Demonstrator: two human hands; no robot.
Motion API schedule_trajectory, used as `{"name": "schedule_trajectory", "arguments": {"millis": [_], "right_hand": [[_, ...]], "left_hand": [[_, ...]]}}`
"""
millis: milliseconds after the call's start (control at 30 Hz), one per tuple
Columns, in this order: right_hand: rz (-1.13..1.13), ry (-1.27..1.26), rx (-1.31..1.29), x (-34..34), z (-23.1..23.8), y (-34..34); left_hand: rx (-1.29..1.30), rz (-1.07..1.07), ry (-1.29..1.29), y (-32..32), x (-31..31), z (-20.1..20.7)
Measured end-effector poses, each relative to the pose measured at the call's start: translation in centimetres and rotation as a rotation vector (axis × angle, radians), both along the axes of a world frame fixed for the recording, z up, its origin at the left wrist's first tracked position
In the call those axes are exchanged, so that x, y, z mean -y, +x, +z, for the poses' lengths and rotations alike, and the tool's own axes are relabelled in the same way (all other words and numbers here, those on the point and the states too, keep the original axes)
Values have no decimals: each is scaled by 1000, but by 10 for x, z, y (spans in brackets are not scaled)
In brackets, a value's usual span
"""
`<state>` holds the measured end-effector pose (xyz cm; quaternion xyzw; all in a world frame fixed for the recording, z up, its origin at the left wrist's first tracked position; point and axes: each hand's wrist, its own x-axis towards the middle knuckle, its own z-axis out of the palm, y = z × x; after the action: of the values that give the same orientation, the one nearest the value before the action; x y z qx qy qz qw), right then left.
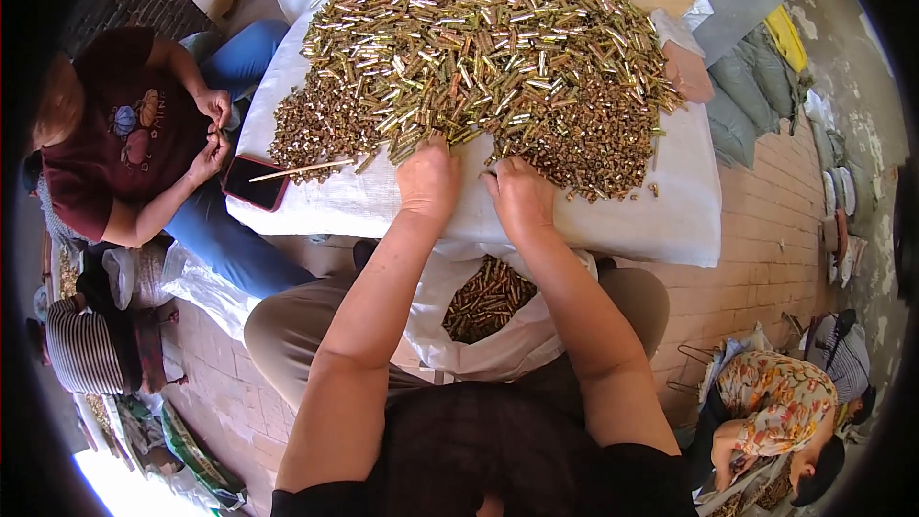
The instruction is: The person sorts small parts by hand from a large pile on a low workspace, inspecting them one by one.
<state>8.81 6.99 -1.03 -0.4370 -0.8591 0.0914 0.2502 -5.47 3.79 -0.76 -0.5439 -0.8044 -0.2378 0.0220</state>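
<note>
A wide heap of brassy, threaded-looking metal rods (479,48) covers the table. Smaller nut-like metal pieces (584,139) lie in a pile at its near right, with more small pieces (321,124) at the near left. My left hand (429,180) rests at the heap's near edge, its fingers closed and touching the rods; what they hold is hidden. Just to its right, my right hand (522,193) is curled beside the small pieces, thumb toward the left; anything in its fingers is too small to make out. Between my knees, an open white sack (421,325) holds assembled-looking metal pieces (486,302).
A white sheet (651,230) covers the table. A phone (257,182) and a thin wooden stick (302,170) lie at its left edge. A person in a maroon shirt (105,153) sits at the left. A reddish block (687,74) stands at the right; filled sacks (742,86) line the wall.
</note>
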Motion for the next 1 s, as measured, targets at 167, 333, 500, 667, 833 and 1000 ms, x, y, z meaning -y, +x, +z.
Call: {"name": "schedule_trajectory", "arguments": {"millis": [167,333,500,667,833,1000], "right_hand": [[-9,-155,-14,-7,1,17],[-43,-934,-694,-3,22,38],[-17,-1068,-904,6,36,60],[9,-1060,-970,9,36,72],[10,-1076,-1024,8,33,78],[5,-1086,-1012,8,28,81]], "left_hand": [[361,-75,-8,6,5,1],[1384,-139,37,23,30,9],[2030,-163,79,56,40,25],[1969,-248,80,77,39,27],[1782,-244,73,88,37,23],[1531,-256,117,95,38,23]]}}
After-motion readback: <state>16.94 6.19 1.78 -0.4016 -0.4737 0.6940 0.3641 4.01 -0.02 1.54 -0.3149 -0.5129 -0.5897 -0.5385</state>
